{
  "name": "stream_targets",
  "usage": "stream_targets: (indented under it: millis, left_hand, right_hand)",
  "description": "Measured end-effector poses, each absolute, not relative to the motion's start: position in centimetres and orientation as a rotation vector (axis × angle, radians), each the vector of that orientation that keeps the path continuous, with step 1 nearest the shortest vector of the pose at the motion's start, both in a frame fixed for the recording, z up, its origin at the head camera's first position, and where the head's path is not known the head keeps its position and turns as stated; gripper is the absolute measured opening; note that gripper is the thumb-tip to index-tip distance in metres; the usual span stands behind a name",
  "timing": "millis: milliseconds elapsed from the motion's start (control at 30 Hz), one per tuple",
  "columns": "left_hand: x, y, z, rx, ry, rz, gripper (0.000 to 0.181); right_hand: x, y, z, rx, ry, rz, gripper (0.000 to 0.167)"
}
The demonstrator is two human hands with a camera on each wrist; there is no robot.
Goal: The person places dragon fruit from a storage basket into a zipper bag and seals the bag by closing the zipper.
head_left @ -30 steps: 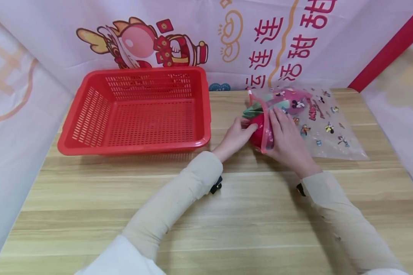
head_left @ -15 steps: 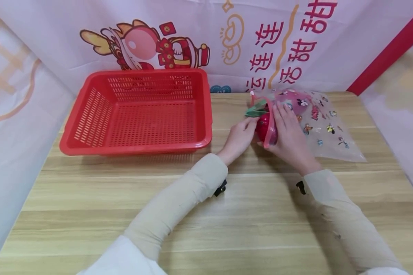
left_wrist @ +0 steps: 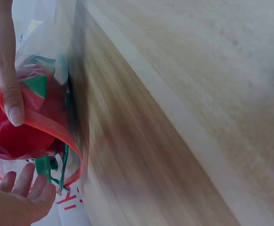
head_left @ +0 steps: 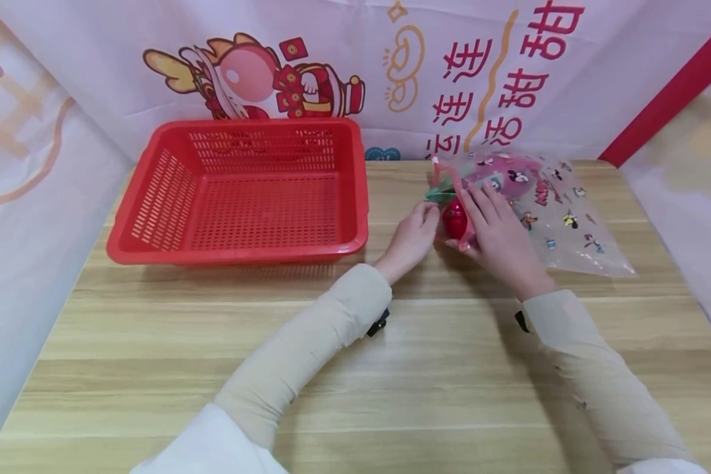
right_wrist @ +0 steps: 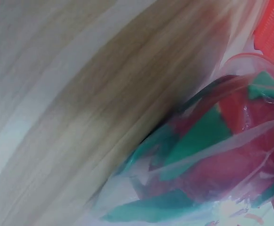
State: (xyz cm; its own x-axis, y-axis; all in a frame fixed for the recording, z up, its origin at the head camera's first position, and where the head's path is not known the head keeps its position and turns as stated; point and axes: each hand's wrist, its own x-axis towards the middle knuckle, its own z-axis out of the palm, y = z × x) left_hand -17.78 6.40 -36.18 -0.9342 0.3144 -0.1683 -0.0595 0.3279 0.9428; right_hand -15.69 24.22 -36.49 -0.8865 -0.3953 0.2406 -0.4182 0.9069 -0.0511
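A clear printed bag (head_left: pixel 569 224) with a pink-edged mouth lies at the back right, its mouth facing left. Inside that mouth sits a shiny red object (head_left: pixel 454 220) with green leaf-like pieces (head_left: pixel 441 191). My right hand (head_left: pixel 500 237) grips the bag by the mouth, fingers on top and thumb over the rim in the left wrist view. Close in front of the mouth is my left hand (head_left: pixel 411 237); in the left wrist view its fingers (left_wrist: pixel 26 188) are loosely bent beside the green part and hold nothing. Through the plastic, red and green shapes (right_wrist: pixel 207 146) fill the right wrist view.
A red perforated basket (head_left: pixel 237 253) with nothing visible inside stands at the back left, left of both hands. Behind it and the bag hangs a printed white cloth (head_left: pixel 391 39). The wooden table (head_left: pixel 426 395) extends toward the person.
My left hand has drawn slightly back from the red object, which its fingers touched earlier. The bag's mouth now surrounds more of that object. My right hand stays on the bag.
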Motion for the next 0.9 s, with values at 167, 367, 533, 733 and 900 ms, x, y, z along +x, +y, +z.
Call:
stream_targets:
  millis: [167, 367, 533, 733, 900]
  left_hand:
    - [-18.0, 6.0, -36.6, 0.165, 2.354, 1.693, 0.042]
    - [-18.2, 5.6, -36.9, 0.144, 2.378, 1.691, 0.041]
    - [-18.2, 5.5, -37.3, 0.11, 2.386, 1.671, 0.04]
    - [-18.3, 5.5, -37.5, 0.086, 2.366, 1.645, 0.041]
    - [-18.2, 6.2, -38.1, 0.039, 2.338, 1.561, 0.04]
  right_hand:
    - [-15.6, 24.5, -36.4, 0.612, -2.858, 0.099, 0.091]
    - [-15.4, 25.3, -35.9, 0.618, -2.867, 0.135, 0.093]
    - [-15.2, 25.9, -35.1, 0.564, -2.893, 0.313, 0.086]
    - [-14.8, 25.9, -33.5, 0.546, -2.725, 0.502, 0.046]
    - [-14.6, 25.7, -33.3, 0.562, -2.726, 0.475, 0.04]
